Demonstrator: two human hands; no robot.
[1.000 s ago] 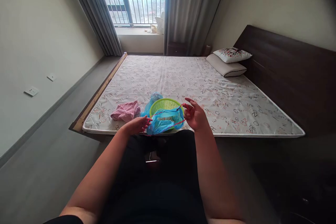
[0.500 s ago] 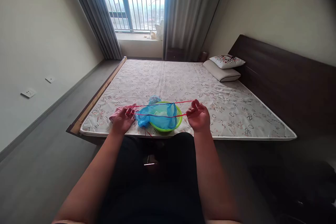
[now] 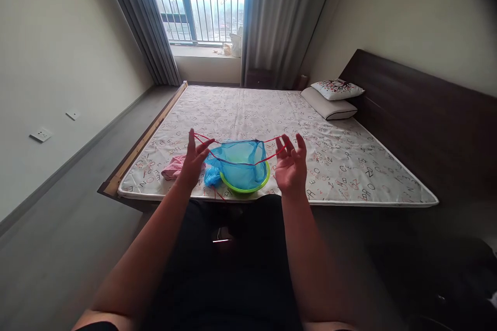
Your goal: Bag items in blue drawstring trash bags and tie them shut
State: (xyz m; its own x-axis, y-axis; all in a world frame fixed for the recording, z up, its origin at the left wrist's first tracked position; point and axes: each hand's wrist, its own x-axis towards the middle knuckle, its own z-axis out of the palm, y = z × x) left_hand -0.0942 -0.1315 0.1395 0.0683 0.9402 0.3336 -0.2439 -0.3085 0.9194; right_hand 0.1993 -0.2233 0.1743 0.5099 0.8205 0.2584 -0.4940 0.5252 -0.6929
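Note:
A blue drawstring bag (image 3: 238,158) of thin plastic hangs with its mouth spread between my hands. One end of its red drawstring is hooked round the parted fingers and thumb of my left hand (image 3: 191,164). At the other side, the drawstring loops over the bent, parted fingers of my right hand (image 3: 291,165). The bag covers much of a bright green basket (image 3: 243,189) on the mattress; what lies inside is hard to make out. Just left of the basket is a crumpled blue plastic piece (image 3: 212,178). Beyond my left hand lies a pink cloth (image 3: 174,167).
The letter-printed mattress (image 3: 341,176) rests on a wooden bed frame (image 3: 112,181). Two pillows (image 3: 330,103) lie by the dark headboard (image 3: 404,83). My knees are at the mattress edge. Grey curtains (image 3: 285,20) flank the window.
Both hands have risen and tipped upward, with fingers more spread. The drawstring has been pulled apart into a wider loop, and the bag's mouth has opened above the basket.

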